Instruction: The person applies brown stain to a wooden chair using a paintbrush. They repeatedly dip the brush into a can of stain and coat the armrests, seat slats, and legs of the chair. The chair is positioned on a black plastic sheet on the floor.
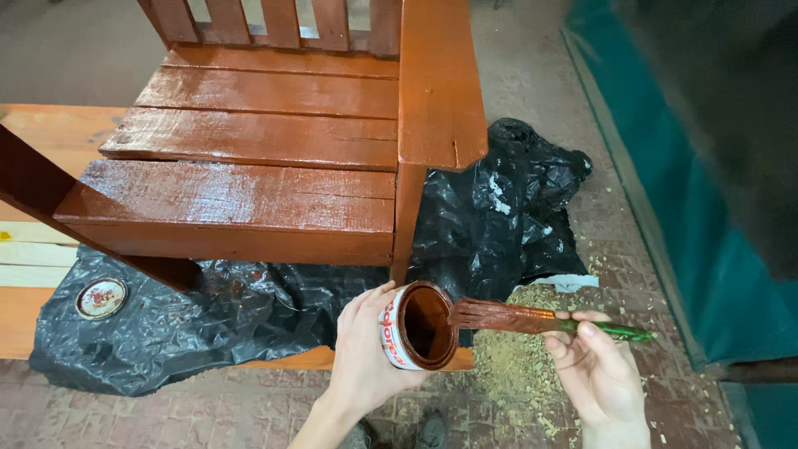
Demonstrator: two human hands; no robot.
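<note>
though tilted can [413, 326] hides its contents, left hand [363, 356] fingers wrap it, right hand [597, 374] fingers pinch brush [544, 321]

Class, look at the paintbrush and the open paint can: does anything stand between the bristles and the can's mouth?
Nothing visible does. The paintbrush in the right hand has its bristles at the rim of the paint can, which the left hand holds tilted, lid off.

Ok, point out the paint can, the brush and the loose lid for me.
paint can [389, 339], head view, on its white side wall.
brush [499, 316], head view, on the paint-coated bristles.
lid [101, 298], head view, on its stained top.
</note>
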